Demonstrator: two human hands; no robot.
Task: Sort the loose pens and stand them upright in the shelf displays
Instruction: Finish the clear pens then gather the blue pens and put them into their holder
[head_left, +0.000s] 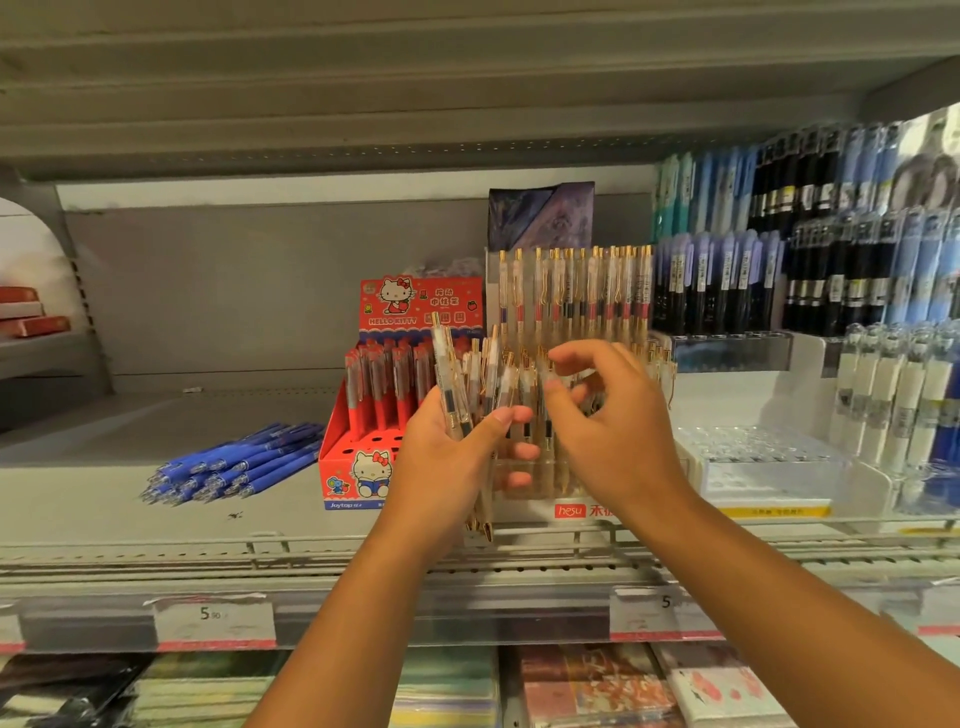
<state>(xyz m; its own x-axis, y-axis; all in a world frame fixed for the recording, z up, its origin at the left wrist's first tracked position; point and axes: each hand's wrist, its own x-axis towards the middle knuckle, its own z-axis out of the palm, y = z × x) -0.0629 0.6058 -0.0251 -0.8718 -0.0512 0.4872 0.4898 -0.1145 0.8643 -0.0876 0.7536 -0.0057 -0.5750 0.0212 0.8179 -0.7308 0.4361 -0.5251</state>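
Note:
My left hand (447, 457) grips a bundle of clear pens with gold clips (470, 379), held roughly upright in front of the clear tiered display (524, 478). More of the same clear pens (571, 291) stand upright in that display's back rows. My right hand (608, 415) hovers over the display's front rows, fingers spread and curled, touching the pen tops; whether it pinches one I cannot tell. A pile of loose blue pens (234, 462) lies flat on the shelf at the left.
A red Hello Kitty display box (363, 467) with red pens stands left of the clear display. An empty clear holder (763, 452) sits to the right, with dark and blue packaged pens (810, 270) behind. Price tags (213, 618) line the shelf edge.

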